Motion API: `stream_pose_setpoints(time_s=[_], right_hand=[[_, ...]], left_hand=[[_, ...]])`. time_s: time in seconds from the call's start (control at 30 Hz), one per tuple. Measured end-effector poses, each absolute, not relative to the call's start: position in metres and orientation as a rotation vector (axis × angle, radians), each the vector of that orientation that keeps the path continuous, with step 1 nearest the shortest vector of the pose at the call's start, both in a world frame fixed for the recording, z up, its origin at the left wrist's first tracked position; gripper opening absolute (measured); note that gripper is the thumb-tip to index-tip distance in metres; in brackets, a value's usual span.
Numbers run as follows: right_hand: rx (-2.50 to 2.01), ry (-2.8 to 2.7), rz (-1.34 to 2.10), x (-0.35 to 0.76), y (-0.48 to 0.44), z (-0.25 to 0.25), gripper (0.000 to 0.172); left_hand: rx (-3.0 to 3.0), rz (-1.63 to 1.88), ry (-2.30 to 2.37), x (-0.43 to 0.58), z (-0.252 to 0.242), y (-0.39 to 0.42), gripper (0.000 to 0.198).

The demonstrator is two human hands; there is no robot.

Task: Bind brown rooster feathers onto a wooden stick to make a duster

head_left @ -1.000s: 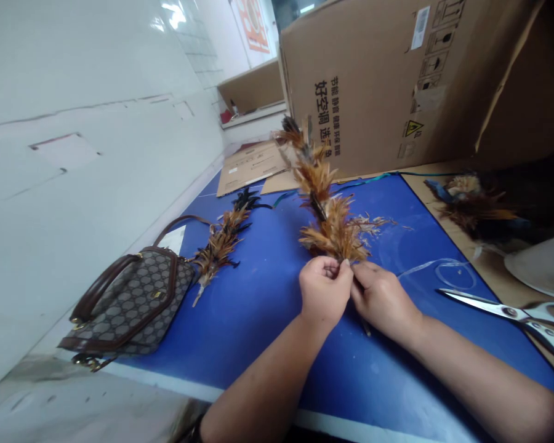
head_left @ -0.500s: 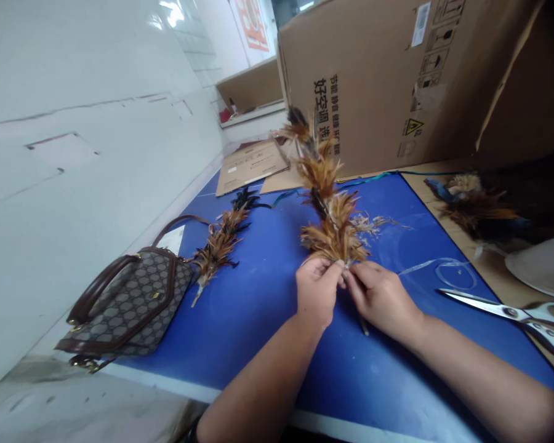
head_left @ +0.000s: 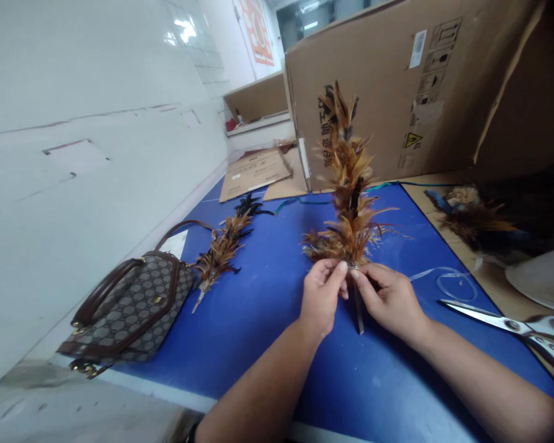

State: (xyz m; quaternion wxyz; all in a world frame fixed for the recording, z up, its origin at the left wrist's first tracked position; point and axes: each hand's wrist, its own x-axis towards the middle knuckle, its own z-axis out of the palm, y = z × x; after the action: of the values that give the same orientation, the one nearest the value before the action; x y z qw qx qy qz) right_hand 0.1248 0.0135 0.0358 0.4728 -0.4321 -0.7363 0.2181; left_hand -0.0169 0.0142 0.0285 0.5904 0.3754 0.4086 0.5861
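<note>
A feather duster [head_left: 351, 178] with layered orange-brown and dark feathers stands nearly upright over the blue table. Its thin stick [head_left: 359, 311] pokes out below my hands. At the base of the feathers, my left hand [head_left: 322, 295] pinches the duster from the left. Closed on the same spot from the right is my right hand [head_left: 392, 298], thumb against the stick. Whether the fingers also hold thread is too small to tell. Clear thread [head_left: 455, 283] runs from near my right hand to a loose coil. A second feather duster [head_left: 221, 249] lies to the left.
A patterned handbag [head_left: 143, 301] stands at the left table edge. Open scissors [head_left: 508, 323] lie at right, near a white container [head_left: 545, 274] and loose feathers [head_left: 475, 212]. A large cardboard box [head_left: 383, 92] and flat cardboard [head_left: 256, 175] are behind the blue table [head_left: 268, 320].
The duster has swung from leaning left to nearly upright, its tip moving right. Both hands stay closed at its feather base. The view has shifted slightly.
</note>
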Motion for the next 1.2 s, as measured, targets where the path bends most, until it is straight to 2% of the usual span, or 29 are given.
stream_pose_setpoints(time_s=[0.13,0.3,0.37,0.63,0.93,1.03,1.2], right_hand=[[-1.091,-1.701,0.598,0.132,0.017,0.039,0.031],[-1.043,-1.515,1.126,0.144,0.015,0.045,0.033],[-1.007,-1.512,1.214,0.148,0.014,0.047,0.034],[-0.993,-1.749,0.757,0.162,0.030,0.049,0.034],[-0.952,-1.778,0.771,0.158,0.027,0.049,0.030],[-0.990,-1.785,0.756,0.156,0.028,0.047,0.034],[-1.026,-1.794,0.733,0.155,0.028,0.046,0.035]], left_hand=[[1.020,1.167,0.917,-0.013,0.019,0.011,0.039],[1.050,0.872,0.678,-0.010,0.011,0.006,0.046],[0.999,0.864,0.650,-0.009,0.010,0.006,0.045],[0.887,0.957,0.827,-0.007,0.009,0.006,0.047],[0.855,1.170,0.967,-0.003,0.013,0.005,0.049],[0.904,1.240,1.078,0.002,0.009,0.003,0.051],[1.006,1.208,1.121,0.005,0.010,0.001,0.047]])
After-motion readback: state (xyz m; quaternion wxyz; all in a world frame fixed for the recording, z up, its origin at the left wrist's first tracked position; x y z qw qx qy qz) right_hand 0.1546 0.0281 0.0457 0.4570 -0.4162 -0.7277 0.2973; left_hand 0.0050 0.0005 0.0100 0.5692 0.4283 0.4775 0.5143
